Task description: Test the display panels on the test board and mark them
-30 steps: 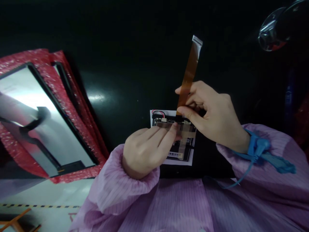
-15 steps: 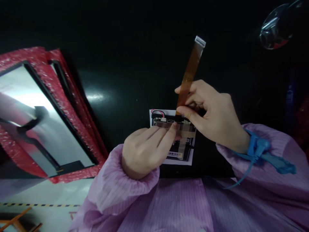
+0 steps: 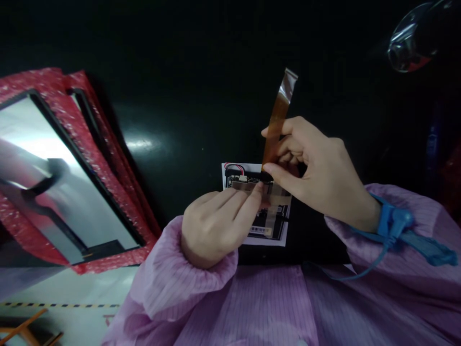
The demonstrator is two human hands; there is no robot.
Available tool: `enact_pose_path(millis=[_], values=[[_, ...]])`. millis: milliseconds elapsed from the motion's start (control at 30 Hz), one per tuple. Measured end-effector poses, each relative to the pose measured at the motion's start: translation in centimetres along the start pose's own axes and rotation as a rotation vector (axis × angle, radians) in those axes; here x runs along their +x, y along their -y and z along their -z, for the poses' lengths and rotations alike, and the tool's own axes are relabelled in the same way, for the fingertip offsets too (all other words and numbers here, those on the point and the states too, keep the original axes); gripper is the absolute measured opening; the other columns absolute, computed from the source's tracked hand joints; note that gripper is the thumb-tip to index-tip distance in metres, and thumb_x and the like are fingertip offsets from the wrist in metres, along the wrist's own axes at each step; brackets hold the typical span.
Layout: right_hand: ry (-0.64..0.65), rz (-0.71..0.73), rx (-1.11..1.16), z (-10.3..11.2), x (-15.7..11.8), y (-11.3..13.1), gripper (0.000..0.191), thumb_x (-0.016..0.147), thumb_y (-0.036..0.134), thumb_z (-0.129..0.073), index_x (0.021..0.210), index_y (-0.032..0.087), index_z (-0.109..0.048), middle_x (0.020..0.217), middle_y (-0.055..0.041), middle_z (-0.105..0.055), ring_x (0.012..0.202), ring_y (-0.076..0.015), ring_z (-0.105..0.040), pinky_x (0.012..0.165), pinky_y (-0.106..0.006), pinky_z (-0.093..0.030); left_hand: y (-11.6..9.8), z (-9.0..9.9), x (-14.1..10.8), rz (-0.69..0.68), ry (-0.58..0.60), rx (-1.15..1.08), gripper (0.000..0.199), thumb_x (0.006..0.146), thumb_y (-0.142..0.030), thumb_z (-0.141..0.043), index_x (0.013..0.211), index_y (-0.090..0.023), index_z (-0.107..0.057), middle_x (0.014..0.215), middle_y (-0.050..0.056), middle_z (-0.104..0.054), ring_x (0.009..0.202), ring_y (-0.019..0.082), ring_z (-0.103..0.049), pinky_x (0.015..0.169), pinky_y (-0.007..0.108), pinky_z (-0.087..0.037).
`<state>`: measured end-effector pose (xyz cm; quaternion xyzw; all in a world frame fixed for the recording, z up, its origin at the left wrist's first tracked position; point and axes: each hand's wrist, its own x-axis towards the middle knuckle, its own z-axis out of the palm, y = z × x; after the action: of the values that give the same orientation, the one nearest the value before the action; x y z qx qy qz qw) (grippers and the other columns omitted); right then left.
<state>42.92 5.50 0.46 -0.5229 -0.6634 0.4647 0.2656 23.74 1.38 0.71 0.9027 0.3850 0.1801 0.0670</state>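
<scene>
My right hand [image 3: 317,168] pinches an orange flat flex cable [image 3: 274,124] between thumb and fingers near its lower end. The cable stands up and away from me, with a silvery tip at the far end. Its lower end reaches the top edge of a small circuit-board module [image 3: 266,231], which has tan tape, a barcode label and red, black and white wires. Across the module's upper part lies my left hand [image 3: 219,223], closed, fingers together, the index fingertip pressing beside the cable's lower end. Whatever is under that fingertip is hidden.
Flat display panels [image 3: 82,192] lie on red bubble wrap [image 3: 39,81] at the left of the dark table [image 3: 173,96]. A clear plastic piece [image 3: 405,45] is at the upper right. A blue wrist strap [image 3: 392,223] with a cord is round my right wrist.
The cable's far tip has come down and a little left, and its silvery end is turned differently. My right wrist has shifted slightly right. My left hand has hardly moved.
</scene>
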Motion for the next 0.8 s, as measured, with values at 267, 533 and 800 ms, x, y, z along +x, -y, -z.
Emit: enact_pose_path(millis=[267, 533, 800], values=[[0.060, -0.004, -0.026, 0.26, 0.05, -0.04, 0.038, 0.081, 0.008, -0.069, 0.112, 0.027, -0.057, 0.086, 0.0045, -0.071, 0.065, -0.0133, -0.067, 0.058, -0.026, -0.058, -0.10, -0.08, -0.13, 0.015, -0.010, -0.014, 0.010, 0.088, -0.005, -0.064, 0.096, -0.011, -0.067, 0.068, 0.001, -0.072, 0.056, 0.015, -0.069, 0.048, 0.025, -0.054], [0.042, -0.032, -0.001, 0.22, 0.07, 0.05, 0.036, 0.083, 0.009, -0.069, 0.111, 0.025, -0.054, 0.087, 0.0035, -0.072, 0.072, -0.0145, -0.070, 0.066, -0.029, -0.061, -0.14, 0.04, 0.16, 0.003, -0.013, 0.006, 0.005, 0.088, -0.007, -0.067, 0.093, -0.010, -0.067, 0.065, -0.001, -0.071, 0.051, 0.012, -0.066, 0.043, 0.023, -0.050], [0.049, -0.053, 0.068, 0.39, 0.21, 0.05, 0.034, 0.083, 0.009, -0.069, 0.109, 0.026, -0.055, 0.089, 0.0021, -0.073, 0.075, -0.0164, -0.072, 0.064, -0.031, -0.061, -0.06, 0.18, 0.26, -0.006, -0.004, 0.003, 0.006, 0.085, -0.007, -0.071, 0.090, -0.008, -0.068, 0.065, 0.000, -0.071, 0.050, 0.012, -0.064, 0.044, 0.024, -0.050]])
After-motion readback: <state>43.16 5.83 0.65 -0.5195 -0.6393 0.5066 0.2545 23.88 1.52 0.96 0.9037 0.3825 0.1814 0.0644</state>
